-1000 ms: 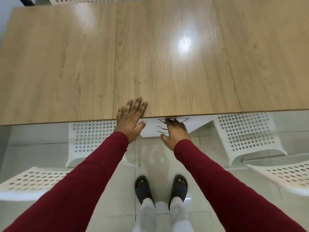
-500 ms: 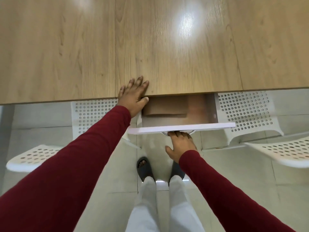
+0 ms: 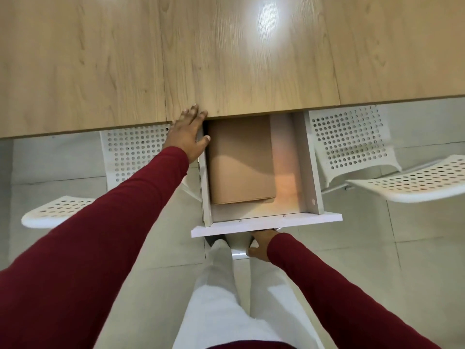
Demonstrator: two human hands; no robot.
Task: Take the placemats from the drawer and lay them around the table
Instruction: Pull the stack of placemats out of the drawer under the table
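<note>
A white drawer (image 3: 308, 162) stands pulled far out from under the wooden table (image 3: 226, 59). Inside it, on the left side, lies a flat stack of tan placemats (image 3: 240, 159). My left hand (image 3: 187, 136) rests flat with spread fingers on the table's front edge, its thumb at the drawer's left wall. My right hand (image 3: 260, 246) is below the drawer's white front panel (image 3: 266, 224), its fingers hidden under the panel where the handle is.
White perforated chairs stand on both sides: one chair (image 3: 136, 149) at the left under the table edge, another chair (image 3: 349, 144) at the right, a seat (image 3: 412, 182) further right. My legs in light trousers are on the tiled floor (image 3: 377, 248) just behind the drawer.
The drawer went from shut to pulled far out by my right hand, uncovering the tan placemats. My left hand stayed on the table edge.
</note>
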